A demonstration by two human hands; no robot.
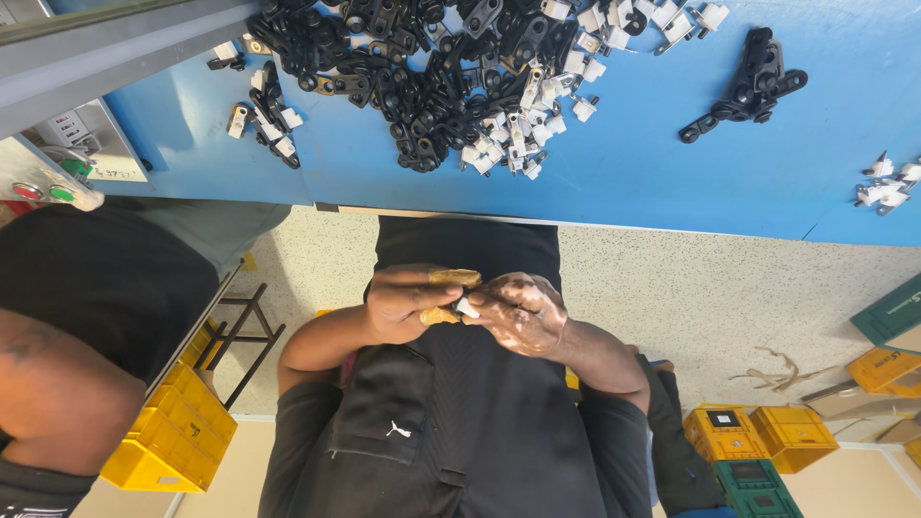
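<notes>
My left hand [408, 305] and my right hand [526, 313] meet close in front of my black-clad torso, below the edge of the blue table [633, 173]. Between their fingertips sits a small white plastic part [467, 308], pinched from both sides. The thumb and a finger of my left hand wear tan-yellow finger covers. My right hand curls over the part's right end and hides part of it. I cannot tell whether a second piece is in the grip.
A big heap of black link parts and white clips [432, 77] covers the table. Near it lie a black assembled piece [748, 86] and a few white clips [887, 182]. Another person's arm [58, 384] is at left, by a button box [43, 187]. Yellow crates [173, 432] [758, 432] stand on the floor.
</notes>
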